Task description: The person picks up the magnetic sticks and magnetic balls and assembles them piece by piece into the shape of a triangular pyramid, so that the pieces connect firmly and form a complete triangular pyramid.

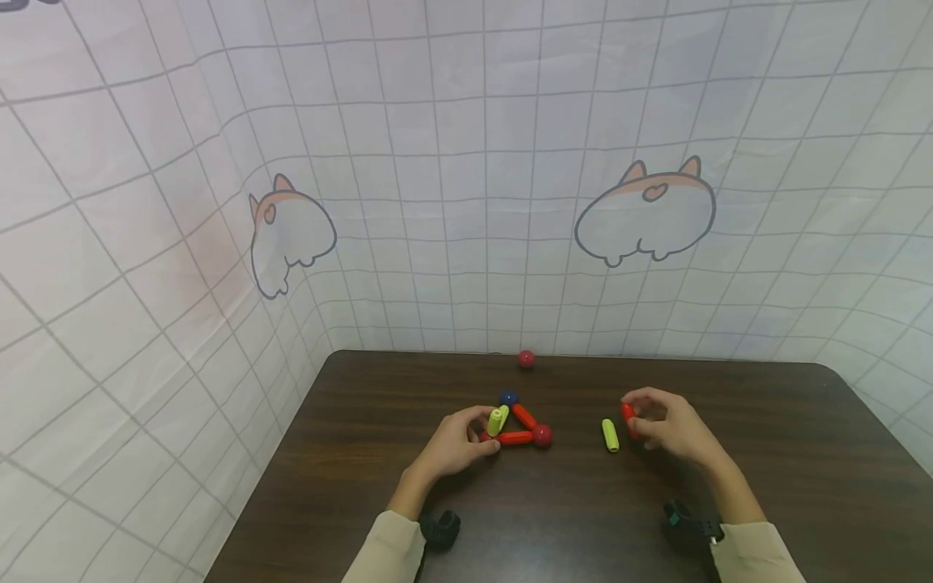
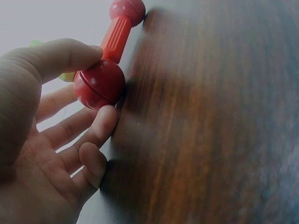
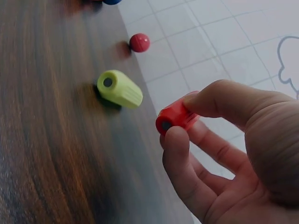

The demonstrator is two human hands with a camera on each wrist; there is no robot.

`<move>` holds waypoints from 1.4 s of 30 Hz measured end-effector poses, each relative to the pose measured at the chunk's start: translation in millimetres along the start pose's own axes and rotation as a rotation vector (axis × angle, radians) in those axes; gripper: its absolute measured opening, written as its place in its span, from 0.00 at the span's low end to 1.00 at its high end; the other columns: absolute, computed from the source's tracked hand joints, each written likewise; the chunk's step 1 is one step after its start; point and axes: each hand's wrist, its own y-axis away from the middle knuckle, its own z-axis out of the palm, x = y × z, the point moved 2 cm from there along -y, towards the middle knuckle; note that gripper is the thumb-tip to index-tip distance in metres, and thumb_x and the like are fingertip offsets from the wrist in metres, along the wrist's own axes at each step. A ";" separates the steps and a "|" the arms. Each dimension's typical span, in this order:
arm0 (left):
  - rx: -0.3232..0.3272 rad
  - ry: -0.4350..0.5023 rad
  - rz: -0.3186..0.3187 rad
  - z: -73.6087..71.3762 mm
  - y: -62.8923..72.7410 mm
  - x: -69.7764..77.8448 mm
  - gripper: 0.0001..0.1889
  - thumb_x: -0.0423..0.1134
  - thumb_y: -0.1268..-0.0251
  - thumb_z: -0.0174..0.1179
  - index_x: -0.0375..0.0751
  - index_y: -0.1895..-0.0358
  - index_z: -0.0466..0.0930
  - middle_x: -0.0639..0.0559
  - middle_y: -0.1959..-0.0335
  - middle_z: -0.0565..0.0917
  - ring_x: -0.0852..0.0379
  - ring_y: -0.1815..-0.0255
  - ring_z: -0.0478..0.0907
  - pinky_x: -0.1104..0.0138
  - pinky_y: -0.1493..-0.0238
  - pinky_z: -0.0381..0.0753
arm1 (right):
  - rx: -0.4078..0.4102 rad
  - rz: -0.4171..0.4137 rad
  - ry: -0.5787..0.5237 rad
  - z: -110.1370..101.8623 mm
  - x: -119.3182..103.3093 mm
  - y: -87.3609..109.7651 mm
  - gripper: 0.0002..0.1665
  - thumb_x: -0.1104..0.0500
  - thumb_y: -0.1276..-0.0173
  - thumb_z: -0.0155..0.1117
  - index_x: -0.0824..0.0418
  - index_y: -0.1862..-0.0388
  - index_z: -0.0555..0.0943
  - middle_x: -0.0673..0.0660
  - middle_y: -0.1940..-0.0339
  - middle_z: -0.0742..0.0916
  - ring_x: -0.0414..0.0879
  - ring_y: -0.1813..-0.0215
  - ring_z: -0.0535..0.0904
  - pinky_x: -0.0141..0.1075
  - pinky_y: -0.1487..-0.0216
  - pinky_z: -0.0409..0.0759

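My left hand (image 1: 452,441) pinches a red ball (image 2: 100,84) at the left corner of a triangle of magnetic sticks and balls. A red stick (image 1: 516,437) runs from it to a second red ball (image 1: 542,436). Another red stick (image 1: 524,416) leads up to a blue ball (image 1: 509,397). On the triangle's left side is a yellow-green stick (image 1: 504,412), and another yellow-green stick (image 1: 495,423) rises from the held corner. With thumb and fingertips, my right hand (image 1: 674,425) pinches a loose red magnetic stick (image 3: 176,115); its end shows a dark round inset.
A loose yellow-green stick (image 1: 610,436) lies on the dark wooden table (image 1: 568,518), just left of my right hand. One red ball (image 1: 526,359) sits at the table's far edge. A white grid-patterned cloth (image 1: 452,202) hangs behind the table and along its left.
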 end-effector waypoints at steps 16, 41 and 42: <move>-0.004 -0.010 -0.003 0.6 -1.2 -2.4 0.25 0.43 0.35 0.70 0.46 0.35 0.78 0.54 0.54 0.82 0.61 0.71 0.76 0.68 0.72 0.76 | 0.001 -0.045 -0.071 9.9 -19.3 -2.0 0.22 0.66 0.31 0.69 0.67 0.40 0.77 0.69 0.54 0.83 0.44 0.65 0.83 0.44 0.72 0.86; -0.018 -0.018 0.000 1.6 -1.7 -4.7 0.24 0.42 0.35 0.69 0.46 0.36 0.80 0.52 0.54 0.83 0.60 0.70 0.76 0.68 0.72 0.76 | -0.012 -0.156 -0.096 50.7 -45.8 -8.9 0.19 0.65 0.34 0.72 0.63 0.46 0.78 0.67 0.52 0.84 0.48 0.67 0.82 0.41 0.78 0.81; -0.017 -0.019 0.000 1.6 -1.7 -4.6 0.24 0.42 0.35 0.69 0.46 0.36 0.79 0.52 0.54 0.83 0.60 0.69 0.75 0.68 0.72 0.75 | -0.009 -0.162 -0.094 52.5 -46.6 -9.2 0.19 0.65 0.34 0.72 0.63 0.46 0.78 0.66 0.52 0.84 0.47 0.67 0.82 0.41 0.78 0.81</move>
